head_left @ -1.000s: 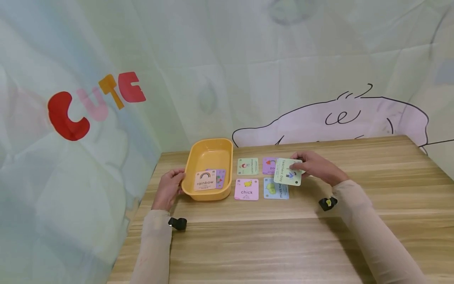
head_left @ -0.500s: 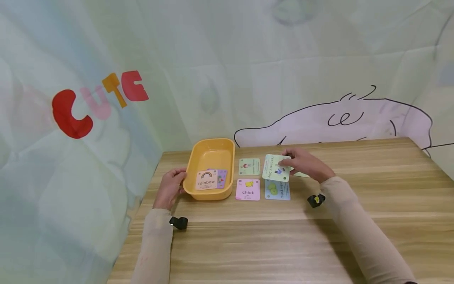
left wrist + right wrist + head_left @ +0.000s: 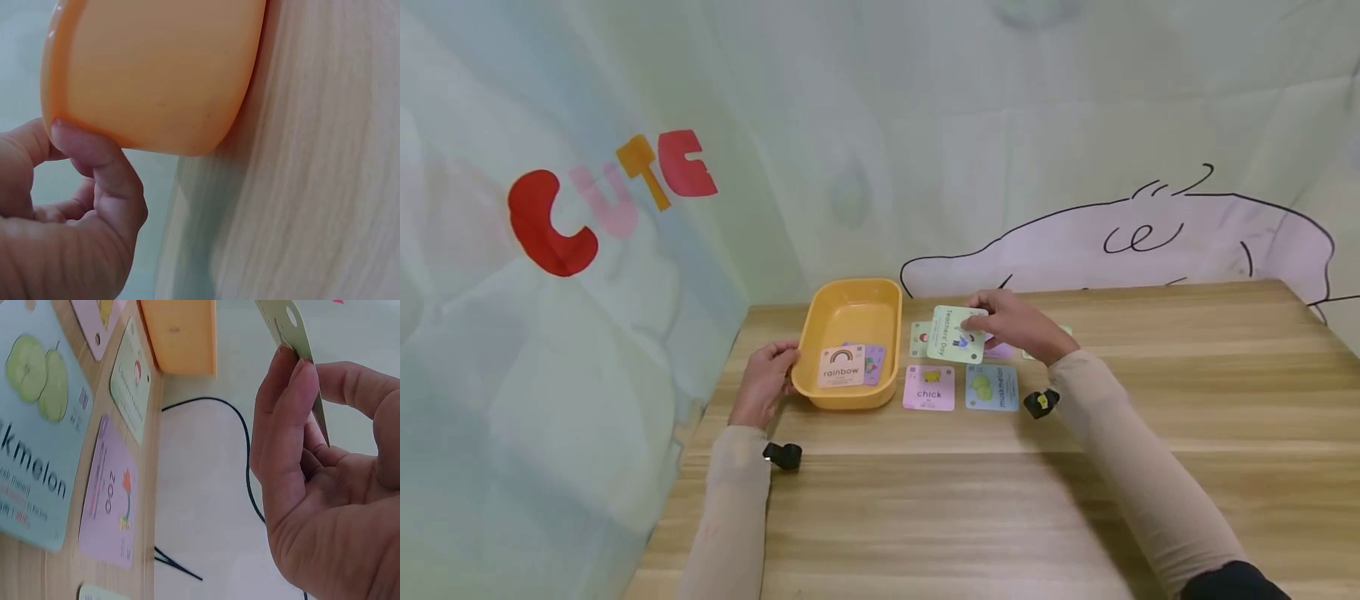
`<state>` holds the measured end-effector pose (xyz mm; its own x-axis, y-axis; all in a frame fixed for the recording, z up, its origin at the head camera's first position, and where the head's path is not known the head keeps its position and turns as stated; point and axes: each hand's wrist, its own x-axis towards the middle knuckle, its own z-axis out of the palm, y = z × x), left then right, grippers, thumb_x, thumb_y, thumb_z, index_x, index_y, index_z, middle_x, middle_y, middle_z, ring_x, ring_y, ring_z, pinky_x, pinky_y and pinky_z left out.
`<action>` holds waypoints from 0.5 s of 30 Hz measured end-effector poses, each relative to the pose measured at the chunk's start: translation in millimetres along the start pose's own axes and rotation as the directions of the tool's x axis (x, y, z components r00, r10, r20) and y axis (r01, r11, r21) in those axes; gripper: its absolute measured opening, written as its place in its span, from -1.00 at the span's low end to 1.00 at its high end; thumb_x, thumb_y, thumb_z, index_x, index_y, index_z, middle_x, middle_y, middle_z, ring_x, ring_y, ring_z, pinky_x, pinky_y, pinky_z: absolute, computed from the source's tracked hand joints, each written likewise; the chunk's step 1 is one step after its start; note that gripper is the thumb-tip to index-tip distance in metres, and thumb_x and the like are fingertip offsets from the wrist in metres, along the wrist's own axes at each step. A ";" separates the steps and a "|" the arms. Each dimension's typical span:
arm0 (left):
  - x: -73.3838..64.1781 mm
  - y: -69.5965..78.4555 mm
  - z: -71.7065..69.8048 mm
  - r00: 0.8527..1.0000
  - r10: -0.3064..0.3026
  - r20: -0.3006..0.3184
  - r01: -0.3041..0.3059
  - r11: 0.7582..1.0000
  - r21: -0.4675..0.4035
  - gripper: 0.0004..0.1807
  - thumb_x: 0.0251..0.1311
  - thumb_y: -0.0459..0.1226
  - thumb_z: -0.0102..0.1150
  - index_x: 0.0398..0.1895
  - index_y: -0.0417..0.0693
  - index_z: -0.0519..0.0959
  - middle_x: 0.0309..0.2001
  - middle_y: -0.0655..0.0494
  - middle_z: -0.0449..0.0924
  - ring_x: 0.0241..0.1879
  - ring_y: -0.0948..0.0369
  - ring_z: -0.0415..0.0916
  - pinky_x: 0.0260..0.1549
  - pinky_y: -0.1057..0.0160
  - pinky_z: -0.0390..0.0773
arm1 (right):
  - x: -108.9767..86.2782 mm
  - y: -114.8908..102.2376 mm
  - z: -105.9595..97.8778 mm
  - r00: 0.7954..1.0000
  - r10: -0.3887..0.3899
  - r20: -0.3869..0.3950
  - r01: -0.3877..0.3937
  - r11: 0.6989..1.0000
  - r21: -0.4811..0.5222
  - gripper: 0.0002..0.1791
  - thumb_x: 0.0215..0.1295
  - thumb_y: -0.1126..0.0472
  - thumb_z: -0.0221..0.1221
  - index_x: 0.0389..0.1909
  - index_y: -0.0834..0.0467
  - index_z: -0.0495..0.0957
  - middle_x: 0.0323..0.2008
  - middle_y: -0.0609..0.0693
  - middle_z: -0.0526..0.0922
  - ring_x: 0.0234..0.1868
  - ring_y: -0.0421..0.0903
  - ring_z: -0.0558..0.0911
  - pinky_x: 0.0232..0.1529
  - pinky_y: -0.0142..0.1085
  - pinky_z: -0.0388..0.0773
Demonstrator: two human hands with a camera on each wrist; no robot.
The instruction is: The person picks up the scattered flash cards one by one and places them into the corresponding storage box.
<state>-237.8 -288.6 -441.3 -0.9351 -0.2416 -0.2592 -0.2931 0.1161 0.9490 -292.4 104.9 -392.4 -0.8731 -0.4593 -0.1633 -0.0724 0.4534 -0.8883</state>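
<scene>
My right hand (image 3: 1018, 323) pinches a pale green "Teachers' Day" card (image 3: 946, 335) above the table; the right wrist view shows the card (image 3: 284, 322) nearly edge-on between thumb and fingers. With thumb and fingers, my left hand (image 3: 766, 379) grips the left rim of a yellow plastic tray (image 3: 850, 293), also seen as the tray (image 3: 156, 75) in the left wrist view. Inside the tray lie a rainbow card (image 3: 841, 367) and a purple card (image 3: 874, 364) partly under it. Beneath the held card, a green card (image 3: 919, 337) is partly covered.
On the wooden table (image 3: 925, 500) lie a pink chick card (image 3: 929, 388), a blue muskmelon card (image 3: 992, 388) and a purple zoo card (image 3: 111, 500). Another pale green card (image 3: 1066, 331) is mostly behind the right forearm. A printed curtain (image 3: 820, 125) hangs behind the table.
My right hand has carried the Teachers' Day card leftward, from above the zoo card to near the tray's right side. The left hand keeps hold of the tray rim.
</scene>
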 end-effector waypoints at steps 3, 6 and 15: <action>1.0 1.5 0.2 1.000 0.000 -0.001 0.000 1.000 -0.004 -0.65 0.51 -0.20 0.01 0.24 -0.15 0.47 -0.07 0.04 0.47 -0.29 0.23 0.44 -0.51 0.40 0.50 | 5.7 -7.5 4.0 1.000 0.002 -0.007 -0.002 1.000 0.003 -0.69 0.44 0.09 0.16 0.06 0.19 0.49 0.05 0.11 0.58 -0.03 0.05 0.60 -0.05 -0.19 0.64; 2.0 1.7 0.4 1.000 -0.005 -0.002 0.005 1.000 0.000 -0.66 0.52 -0.20 0.00 0.23 -0.14 0.47 -0.07 0.05 0.46 -0.29 0.23 0.43 -0.51 0.39 0.50 | 12.1 -13.7 8.5 1.000 0.011 -0.005 -0.011 1.000 0.022 -0.70 0.43 0.10 0.18 0.04 0.18 0.49 0.05 0.10 0.59 -0.01 0.05 0.60 -0.02 -0.18 0.64; 1.7 0.8 1.3 1.000 -0.019 -0.011 0.019 1.000 0.010 -0.65 0.52 -0.19 0.00 0.24 -0.14 0.47 -0.05 0.03 0.46 -0.27 0.23 0.44 -0.50 0.40 0.52 | 31.7 -27.0 27.4 1.000 -0.023 0.003 0.022 0.993 0.116 -0.72 0.42 0.17 0.20 0.06 0.18 0.53 0.05 0.09 0.61 0.01 0.03 0.61 -0.03 -0.13 0.66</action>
<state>-239.9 -287.6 -441.3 -0.9272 -0.2540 -0.2752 -0.3128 0.1213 0.9420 -305.0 57.2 -385.4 -0.8698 -0.4718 -0.1441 -0.0356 0.3513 -0.9356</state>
